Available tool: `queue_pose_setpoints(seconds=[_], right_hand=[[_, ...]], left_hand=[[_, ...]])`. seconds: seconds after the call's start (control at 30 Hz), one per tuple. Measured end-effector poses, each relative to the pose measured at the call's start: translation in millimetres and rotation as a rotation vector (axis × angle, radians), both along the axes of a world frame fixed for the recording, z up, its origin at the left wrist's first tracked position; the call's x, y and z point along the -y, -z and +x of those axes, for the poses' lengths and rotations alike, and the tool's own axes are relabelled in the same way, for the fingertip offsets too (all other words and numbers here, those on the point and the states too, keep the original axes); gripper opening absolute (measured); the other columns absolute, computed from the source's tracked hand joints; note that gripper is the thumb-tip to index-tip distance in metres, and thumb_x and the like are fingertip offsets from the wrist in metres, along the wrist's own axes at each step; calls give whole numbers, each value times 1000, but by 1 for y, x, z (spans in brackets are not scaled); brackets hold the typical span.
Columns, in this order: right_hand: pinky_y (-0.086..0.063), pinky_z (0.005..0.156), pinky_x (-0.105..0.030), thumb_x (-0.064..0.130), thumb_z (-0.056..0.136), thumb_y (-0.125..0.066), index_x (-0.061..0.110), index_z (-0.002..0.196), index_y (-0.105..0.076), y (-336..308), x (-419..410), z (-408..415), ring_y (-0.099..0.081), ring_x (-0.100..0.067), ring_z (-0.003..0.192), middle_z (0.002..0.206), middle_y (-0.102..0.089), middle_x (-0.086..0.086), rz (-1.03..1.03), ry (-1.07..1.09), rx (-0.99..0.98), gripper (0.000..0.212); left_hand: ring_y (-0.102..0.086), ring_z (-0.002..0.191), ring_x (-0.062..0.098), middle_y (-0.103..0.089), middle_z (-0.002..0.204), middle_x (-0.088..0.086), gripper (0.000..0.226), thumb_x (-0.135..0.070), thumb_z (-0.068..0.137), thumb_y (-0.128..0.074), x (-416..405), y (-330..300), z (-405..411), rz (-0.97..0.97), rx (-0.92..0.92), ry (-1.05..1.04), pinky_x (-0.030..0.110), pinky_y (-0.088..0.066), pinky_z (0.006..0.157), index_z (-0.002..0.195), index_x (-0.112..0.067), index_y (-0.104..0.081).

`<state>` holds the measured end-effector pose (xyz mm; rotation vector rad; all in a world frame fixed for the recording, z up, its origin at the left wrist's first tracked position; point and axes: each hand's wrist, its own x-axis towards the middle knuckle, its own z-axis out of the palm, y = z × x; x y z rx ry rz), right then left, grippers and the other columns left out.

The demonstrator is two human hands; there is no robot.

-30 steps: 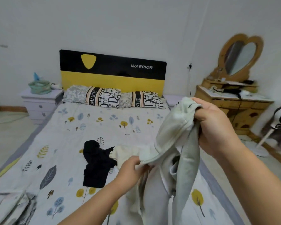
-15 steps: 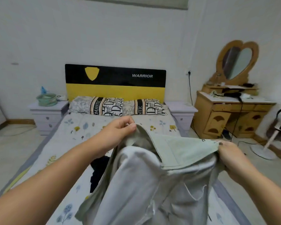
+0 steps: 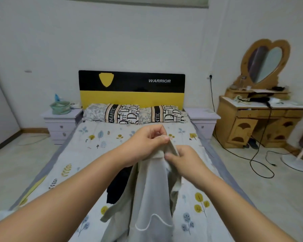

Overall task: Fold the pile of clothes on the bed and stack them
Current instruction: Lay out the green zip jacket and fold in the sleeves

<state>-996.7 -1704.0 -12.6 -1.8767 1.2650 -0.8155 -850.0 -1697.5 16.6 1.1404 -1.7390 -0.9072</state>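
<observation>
The pale grey-green garment point(image 3: 152, 193) hung unfolded above the bed point(image 3: 87, 154), held up by its top edge, so folding looked barely begun; no finished stack was visible. A black garment point(image 3: 118, 187) lay crumpled on the bedspread behind it, awaiting its turn. The left hand point(image 3: 147, 142) and right hand point(image 3: 184, 159), close together, each pinched the fabric's upper hem in a closed grip.

Two pillows point(image 3: 135, 115) side by side at far end of bed point(image 3: 87, 154), against headboard point(image 3: 131, 89). Nightstand point(image 3: 61, 124) left of bed, basket point(image 3: 60, 107) on it; another nightstand point(image 3: 202, 119) right. Dresser point(image 3: 264, 123) farther right, mirror point(image 3: 265, 63) on top. Garment point(image 3: 119, 187) on bed, near middle.
</observation>
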Motion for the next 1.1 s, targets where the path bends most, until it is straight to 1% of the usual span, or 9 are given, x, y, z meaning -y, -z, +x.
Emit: queue_pose_setpoints(seconds=[0.1,0.2,0.4,0.5,0.67,0.77,0.9,1.0,1.1], right_hand=[[-37,57,-24,-1,85,-52,20,60,-56,-13,9,-5,-52,-15,66,68,-61,-5,-147,75,-96,33],[-43,63,-29,-5,83,-48,16,66,-60,-26,11,-1,-59,-24,78,80,-67,-10,-232,43,-143,29],[-33,44,-15,-2,83,-48,22,58,-60,-46,16,-25,-48,-8,54,55,-57,7,-243,174,14,37],[-35,45,-15,-1,84,-48,16,64,-65,-49,17,-50,-51,-5,54,53,-60,8,-237,225,17,32],[-35,59,-30,7,89,-51,7,73,-65,-33,23,-89,-52,-26,69,69,-61,-11,-187,226,-294,21],[-34,58,-28,22,92,-55,15,69,-63,-24,20,-99,-51,-18,67,65,-57,0,-129,120,-398,25],[-43,65,-37,42,83,-64,9,83,-64,-27,20,-103,-56,-21,72,79,-62,-8,-91,-43,-577,33],[-48,73,-37,28,82,-68,10,88,-66,-25,24,-101,-59,-22,80,87,-65,-9,-127,-98,-797,20],[-45,63,-31,18,87,-56,12,88,-66,-22,25,-98,-58,-22,80,88,-63,-8,-135,19,-867,12]], left_hand=[[-36,47,3,-46,60,0,20,-9,84,-66,-1,17,19,42,90,-11,15,-28,44,73,-18,-52],[-53,60,-1,-59,68,-9,18,-14,76,-75,-3,48,25,160,238,28,16,-43,58,73,-22,-59],[-56,74,11,-60,78,0,18,-23,87,-62,-9,100,55,449,263,4,26,-44,72,83,-5,-62],[-46,70,13,-50,76,2,9,-15,86,-56,-13,103,71,367,325,-108,28,-35,66,79,-11,-55],[-46,59,15,-53,62,-2,16,-9,83,-51,-14,66,91,165,400,-353,28,-34,55,71,-19,-52],[-50,59,20,-55,59,1,21,-15,85,-52,-15,37,96,-22,604,-522,29,-34,54,64,-16,-50],[-44,53,14,-49,53,2,31,-23,86,-48,-20,17,93,-163,838,-692,28,-24,46,57,-14,-40],[-39,48,16,-42,48,1,39,-34,86,-50,-26,13,92,-107,828,-722,27,-23,46,54,-15,-40],[-38,47,15,-41,48,-2,57,-70,73,-54,-41,9,96,115,630,-561,26,-27,50,56,-16,-47]])
